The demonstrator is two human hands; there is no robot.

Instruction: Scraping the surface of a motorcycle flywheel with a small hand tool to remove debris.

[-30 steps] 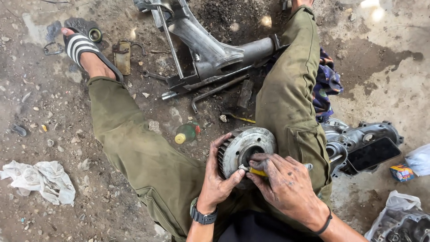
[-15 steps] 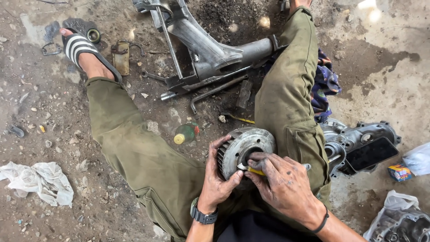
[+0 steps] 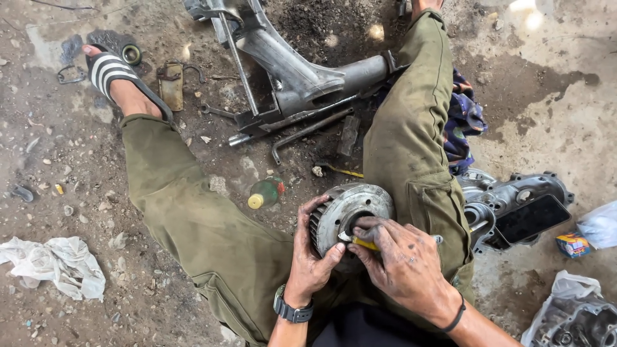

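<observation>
I sit on a dirt floor with legs spread in olive trousers. My left hand (image 3: 312, 257) grips a round grey metal drum with a toothed rim (image 3: 347, 209), held on edge between my thighs. My right hand (image 3: 402, 263) holds a small yellow-handled tool (image 3: 363, 243) with its tip pushed into the drum's dark centre hole; the fingers are greasy. A black watch is on my left wrist and a black band on my right.
A grey metal swing-arm frame (image 3: 302, 80) lies ahead between my legs, with a wrench (image 3: 215, 110) and bent rod beside it. A green bottle (image 3: 265, 193) lies near my left thigh. An engine casing (image 3: 517, 205) sits right, a white rag (image 3: 54, 263) left.
</observation>
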